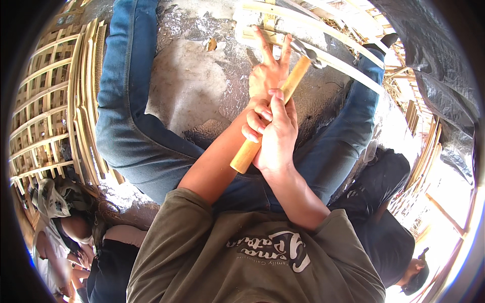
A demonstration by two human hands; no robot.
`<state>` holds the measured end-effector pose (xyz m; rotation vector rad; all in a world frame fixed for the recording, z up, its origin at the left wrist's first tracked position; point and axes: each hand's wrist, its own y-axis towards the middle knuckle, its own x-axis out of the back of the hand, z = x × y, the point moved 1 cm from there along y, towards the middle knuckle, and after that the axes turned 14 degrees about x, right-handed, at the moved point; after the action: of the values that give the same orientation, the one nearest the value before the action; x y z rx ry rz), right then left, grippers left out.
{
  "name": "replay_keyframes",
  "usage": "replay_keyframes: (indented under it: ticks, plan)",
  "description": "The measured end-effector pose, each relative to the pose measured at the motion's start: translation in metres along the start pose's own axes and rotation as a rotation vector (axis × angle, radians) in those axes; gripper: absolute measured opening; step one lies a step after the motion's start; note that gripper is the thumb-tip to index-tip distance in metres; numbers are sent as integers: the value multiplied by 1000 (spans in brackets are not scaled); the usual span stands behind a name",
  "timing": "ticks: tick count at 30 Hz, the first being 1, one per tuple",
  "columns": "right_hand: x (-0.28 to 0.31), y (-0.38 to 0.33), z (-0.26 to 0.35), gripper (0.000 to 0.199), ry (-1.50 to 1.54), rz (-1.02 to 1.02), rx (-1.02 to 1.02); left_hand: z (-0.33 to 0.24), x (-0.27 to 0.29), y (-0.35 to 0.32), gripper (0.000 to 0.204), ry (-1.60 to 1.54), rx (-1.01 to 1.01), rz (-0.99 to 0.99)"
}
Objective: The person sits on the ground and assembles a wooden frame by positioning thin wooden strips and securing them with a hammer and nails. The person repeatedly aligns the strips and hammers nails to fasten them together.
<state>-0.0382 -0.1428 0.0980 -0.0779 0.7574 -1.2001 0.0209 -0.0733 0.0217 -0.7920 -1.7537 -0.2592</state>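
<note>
My right hand [277,129] is wrapped round the wooden handle of a hammer [297,76], its metal head up by my left hand and the handle's butt toward my lap. My left hand [268,76] reaches out just beyond it, open, two fingers stretched apart. Those fingertips lie at or over a pale bamboo strip [328,58]; whether they press on it I cannot tell. The other left-hand fingers are partly hidden. Near the fingertips, a short crosspiece [270,22] meets the long strips.
My jeans-clad legs frame a worn grey floor [187,65]. Bamboo lattice panels [45,101] stand at left, beside stacked strips [86,111]. Dark plastic sheeting [429,60] hangs at right. A person in dark clothes [384,227] sits close at right; other people [65,242] are at lower left.
</note>
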Motion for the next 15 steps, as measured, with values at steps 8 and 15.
replay_keyframes:
  ticks: [8, 15]
  plan:
    - [4, 4, 4, 22, -22, 50, -63, 2, -1, -3, 88, -12, -5, 4]
    - [26, 14, 33, 22, -258, 141, 42, 2, -3, -8, 87, -49, -24, 7]
